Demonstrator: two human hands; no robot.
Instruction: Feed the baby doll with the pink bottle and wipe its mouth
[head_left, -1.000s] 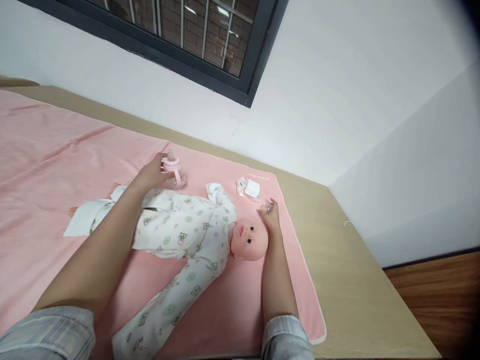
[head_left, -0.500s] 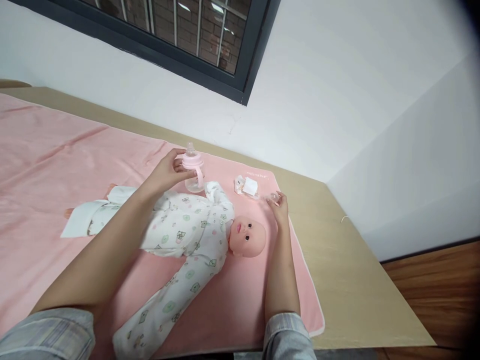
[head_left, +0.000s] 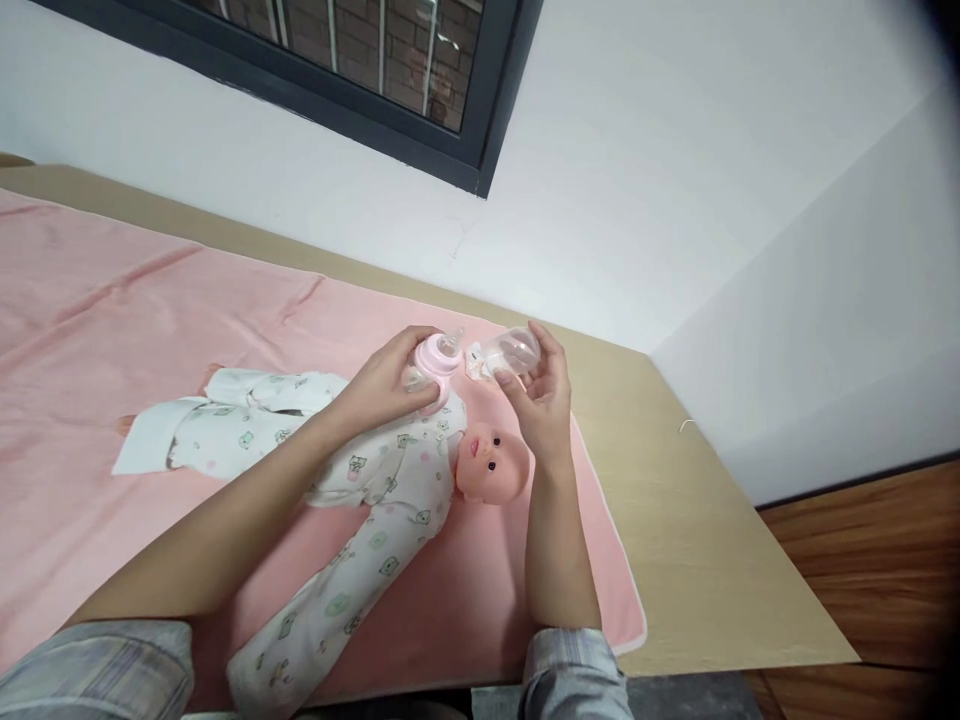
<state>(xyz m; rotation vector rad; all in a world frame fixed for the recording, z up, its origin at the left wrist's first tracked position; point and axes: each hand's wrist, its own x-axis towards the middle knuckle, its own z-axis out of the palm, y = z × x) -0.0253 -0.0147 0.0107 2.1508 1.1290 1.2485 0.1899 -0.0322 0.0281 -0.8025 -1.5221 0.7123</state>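
Observation:
My left hand (head_left: 390, 380) is wrapped round a baby bottle (head_left: 435, 358) with a pink collar, a pink handle and a clear teat. The bottle tilts to the right above the doll's chest. In my right hand (head_left: 546, 390) is a clear bottle cap (head_left: 510, 352), gripped between thumb and fingers with its open end facing the teat. A small gap separates cap and teat. Below them a baby doll (head_left: 491, 465) lies on its back in a white printed outfit, head to the right.
A pink blanket (head_left: 97, 290) lies under the doll on a wooden table (head_left: 697, 560). Partly hidden behind the cap is a small white packet (head_left: 475, 362). A white wall with a dark window frame (head_left: 472, 170) rises behind the table.
My left hand has lifted the bottle and brought it right, tilting it. My right hand has raised the clear cap from the blanket and moved it left towards the bottle.

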